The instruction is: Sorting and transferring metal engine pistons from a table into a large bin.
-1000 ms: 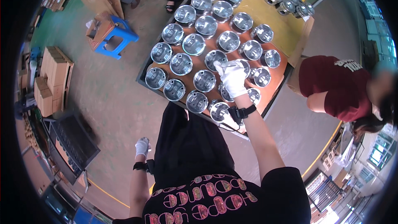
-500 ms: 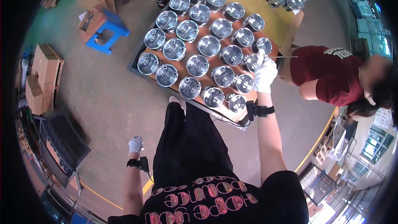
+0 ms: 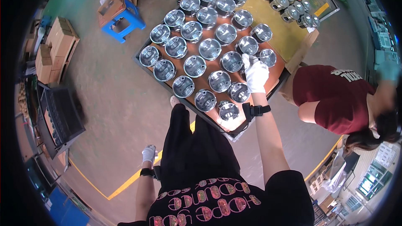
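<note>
My right hand (image 3: 256, 74), in a white glove, reaches over the right side of a brown-topped table (image 3: 274, 86). Its fingers are bent together beside a silver piston (image 3: 248, 45), and a piston beneath the hand is mostly covered. Whatever the fingers grip is hidden. Another piston (image 3: 267, 57) stands just right of the fingertips, and one more (image 3: 239, 92) stands nearer to me. Several pistons fill the tabletop in rows, crowns up. Down at my left side hangs my left hand (image 3: 149, 153), also gloved, with curled fingers; its contents cannot be made out.
More pistons (image 3: 289, 4) lie grouped on a yellow surface (image 3: 272, 25) beyond. A person in a dark red shirt (image 3: 335, 92) is close on the right. A blue stool (image 3: 121, 23) bears a cardboard box. Stacked cartons (image 3: 56, 54) and a black rack (image 3: 60, 119) stand left.
The view has shifted, the table turning slightly in it. My right hand has moved left across the pistons. A thin rod that stuck out beside it no longer shows. My left hand stays lowered.
</note>
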Tool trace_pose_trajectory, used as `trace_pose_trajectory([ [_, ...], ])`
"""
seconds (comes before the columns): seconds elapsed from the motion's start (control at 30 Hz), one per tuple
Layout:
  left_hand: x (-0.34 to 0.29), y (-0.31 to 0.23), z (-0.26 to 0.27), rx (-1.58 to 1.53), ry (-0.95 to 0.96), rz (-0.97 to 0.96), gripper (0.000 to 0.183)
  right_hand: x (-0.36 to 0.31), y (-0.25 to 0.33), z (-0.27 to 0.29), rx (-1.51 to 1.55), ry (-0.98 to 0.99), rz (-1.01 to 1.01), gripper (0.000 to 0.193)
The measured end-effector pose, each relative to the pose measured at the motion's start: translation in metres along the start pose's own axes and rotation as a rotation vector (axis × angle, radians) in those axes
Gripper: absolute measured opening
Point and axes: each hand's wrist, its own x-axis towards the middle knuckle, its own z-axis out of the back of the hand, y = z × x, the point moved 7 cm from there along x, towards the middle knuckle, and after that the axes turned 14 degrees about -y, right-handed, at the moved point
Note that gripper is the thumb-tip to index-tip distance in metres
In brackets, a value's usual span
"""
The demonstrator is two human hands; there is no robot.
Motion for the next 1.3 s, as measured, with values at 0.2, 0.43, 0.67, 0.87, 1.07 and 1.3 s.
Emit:
trace_pose_trajectory([
  [0.2, -0.039, -0.031, 0.009, -0.004, -0.056, 0.006, 0.024, -0.006, 0.005, -0.009, -0.135, 0.071, 0.226, 0.068],
  [0.43, -0.071, -0.054, 0.01, 0.496, 0.053, -0.104, 0.021, 0.036, 0.007, 0.024, 0.167, -0.091, 0.026, 0.031],
  [0.67, -0.093, 0.022, -0.027, 0.166, -0.046, 0.05, 0.017, 0.028, 0.043, -0.022, 0.28, 0.25, 0.129, 0.051],
  [0.87, -0.082, -0.045, 0.007, -0.169, 0.045, 0.339, 0.015, 0.033, 0.007, 0.042, 0.348, -0.041, 0.165, 0.036],
  [1.07, -0.078, -0.022, -0.01, 0.38, -0.001, -0.088, 0.014, -0.006, 0.019, 0.013, 0.26, 0.106, 0.1, 0.043],
  [1.3, -0.071, -0.05, 0.0, 0.365, -0.004, -0.095, 0.016, -0.012, 0.023, 0.008, 0.236, 0.297, 0.186, 0.035],
])
